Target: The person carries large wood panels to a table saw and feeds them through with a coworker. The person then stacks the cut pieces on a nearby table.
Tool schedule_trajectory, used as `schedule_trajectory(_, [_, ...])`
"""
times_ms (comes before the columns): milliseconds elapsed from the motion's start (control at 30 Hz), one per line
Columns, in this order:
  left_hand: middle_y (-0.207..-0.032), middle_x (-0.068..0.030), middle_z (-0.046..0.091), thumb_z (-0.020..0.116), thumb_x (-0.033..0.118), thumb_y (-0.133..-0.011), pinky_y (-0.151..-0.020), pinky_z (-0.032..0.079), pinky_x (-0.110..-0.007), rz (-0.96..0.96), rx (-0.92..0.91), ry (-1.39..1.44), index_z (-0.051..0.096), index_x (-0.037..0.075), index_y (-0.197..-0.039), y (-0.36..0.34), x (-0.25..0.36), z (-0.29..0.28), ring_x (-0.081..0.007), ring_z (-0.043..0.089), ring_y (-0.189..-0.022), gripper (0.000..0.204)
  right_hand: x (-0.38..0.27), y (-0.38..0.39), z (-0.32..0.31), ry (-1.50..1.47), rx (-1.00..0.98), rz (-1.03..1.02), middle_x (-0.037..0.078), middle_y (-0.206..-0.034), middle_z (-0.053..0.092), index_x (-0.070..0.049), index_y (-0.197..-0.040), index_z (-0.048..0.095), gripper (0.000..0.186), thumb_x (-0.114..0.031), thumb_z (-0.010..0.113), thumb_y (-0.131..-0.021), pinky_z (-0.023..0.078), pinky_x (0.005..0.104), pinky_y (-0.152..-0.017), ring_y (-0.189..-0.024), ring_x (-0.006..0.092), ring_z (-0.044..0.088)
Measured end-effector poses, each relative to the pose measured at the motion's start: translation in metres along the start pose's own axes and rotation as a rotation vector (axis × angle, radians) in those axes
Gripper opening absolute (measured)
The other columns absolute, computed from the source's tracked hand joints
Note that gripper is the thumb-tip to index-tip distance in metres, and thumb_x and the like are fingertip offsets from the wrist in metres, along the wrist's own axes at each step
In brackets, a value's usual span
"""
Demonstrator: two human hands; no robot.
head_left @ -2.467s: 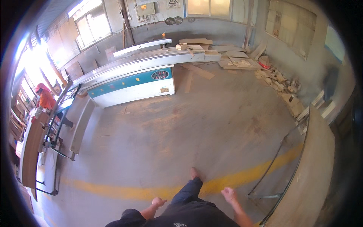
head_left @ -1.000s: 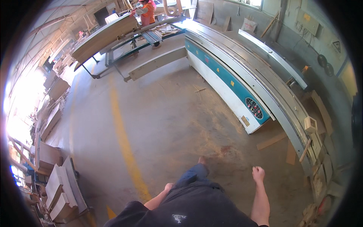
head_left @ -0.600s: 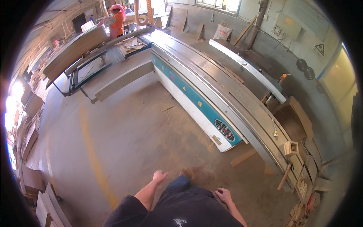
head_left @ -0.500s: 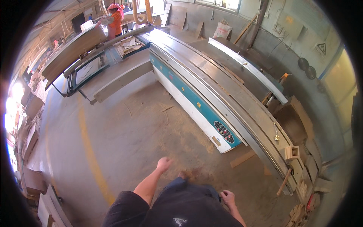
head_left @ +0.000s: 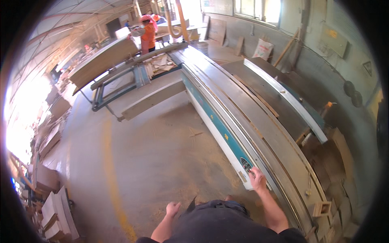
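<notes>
A long sliding table saw point(head_left: 243, 109) with a white and teal side runs from the far middle toward the near right. My right hand point(head_left: 257, 179) is raised in front of the near end of its side, fingers curled with nothing seen in them. It partly covers the oval control panel point(head_left: 246, 165); whether it touches the panel, I cannot tell. Low at my left side, my left hand point(head_left: 173, 209) is loosely closed, with nothing visible in it.
The saw's outrigger arm point(head_left: 152, 99) juts out to the left, near a teal frame point(head_left: 97, 99) and wood offcuts point(head_left: 160, 65). Stacked boards point(head_left: 56, 214) stand at the near left. A wooden box point(head_left: 322, 209) rests on the saw's near end. Far back, a person point(head_left: 148, 34) in orange works.
My right hand has come up and forward from my side to the control panel. My left hand has dropped back toward my body. The view has shifted, and the saw is closer.
</notes>
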State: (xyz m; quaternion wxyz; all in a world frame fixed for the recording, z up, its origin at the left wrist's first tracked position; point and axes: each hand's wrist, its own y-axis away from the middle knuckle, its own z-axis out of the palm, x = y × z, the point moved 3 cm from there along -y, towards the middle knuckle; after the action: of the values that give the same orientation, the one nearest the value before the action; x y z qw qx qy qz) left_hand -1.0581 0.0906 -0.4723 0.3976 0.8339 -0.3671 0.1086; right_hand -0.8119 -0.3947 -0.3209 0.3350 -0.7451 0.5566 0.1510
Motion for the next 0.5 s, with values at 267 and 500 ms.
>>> schedule_trajectory(267, [-0.066,-0.008,0.069,0.075,0.033,-0.085,-0.058,0.053,-0.033,-0.583,0.367,0.737,0.071,-0.005,-0.068,0.139,-0.105,0.088,-0.0163,0.064,-0.056,0.042,0.057,-0.154,-0.002,0.421,-0.151,-0.297,0.02,-0.147,0.049,-0.002,-0.128,0.057,0.055,-0.017,0.076,-0.079,0.034,0.0479,-0.119,-0.14,0.0402,0.043])
schedule_trajectory(500, [-0.061,-0.0068,0.066,0.071,0.04,-0.085,-0.064,0.053,-0.039,-0.404,0.239,0.439,0.072,0.002,-0.068,0.163,0.001,0.129,-0.0182,0.065,-0.061,0.042,0.059,-0.177,0.009,0.327,-0.177,-0.481,0.019,-0.15,0.047,-0.003,-0.133,0.056,0.06,-0.016,0.075,-0.078,0.035,0.0484,-0.119,-0.141,0.0385,0.042])
